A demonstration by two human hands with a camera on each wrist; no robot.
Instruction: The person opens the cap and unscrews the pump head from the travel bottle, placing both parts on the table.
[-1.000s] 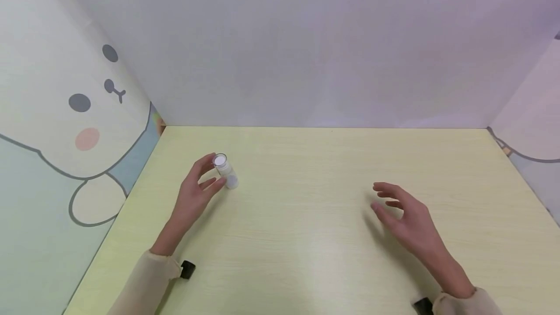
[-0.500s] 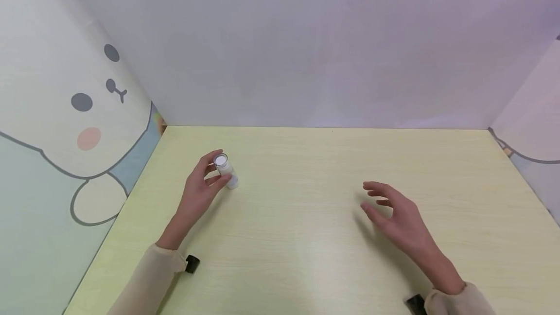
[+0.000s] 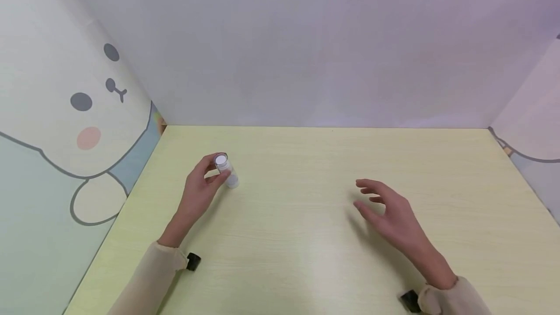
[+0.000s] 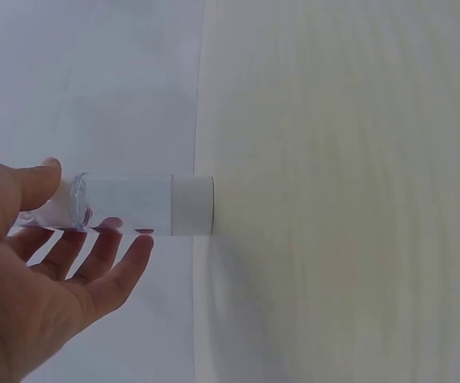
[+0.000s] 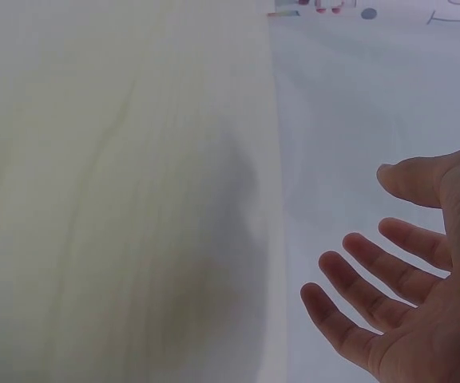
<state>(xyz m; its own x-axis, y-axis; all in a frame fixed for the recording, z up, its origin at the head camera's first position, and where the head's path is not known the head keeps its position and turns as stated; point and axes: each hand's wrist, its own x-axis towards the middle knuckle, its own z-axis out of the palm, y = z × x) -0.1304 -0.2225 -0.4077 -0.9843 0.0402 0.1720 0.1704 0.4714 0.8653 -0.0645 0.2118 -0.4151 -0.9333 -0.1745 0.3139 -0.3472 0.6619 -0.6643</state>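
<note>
Near the left side of the table, a small clear and white bottle (image 3: 232,181) stands upright with its white end (image 4: 192,206) down on or very close to the surface. My left hand (image 3: 199,191) holds it near its clear top, the thumb on one side and the fingers on the other. In the left wrist view the little finger lies partly along the bottle's clear middle. Well to the right, my right hand (image 3: 395,215) hovers over the table, fingers loosely bent and spread, holding nothing. The right wrist view shows the same hand (image 5: 406,303) with bare air before its palm.
A pale wood-grain table (image 3: 297,208) spreads below both hands. Behind it rises a plain whitish wall (image 3: 315,47). To the left is a panel with a cartoon animal (image 3: 87,120). Small black devices (image 3: 193,261) sit at both wrists.
My left thumb and fingers have come in closer on the bottle, which stays in place. The right hand has drifted leftward across the table, slightly upward in the view.
</note>
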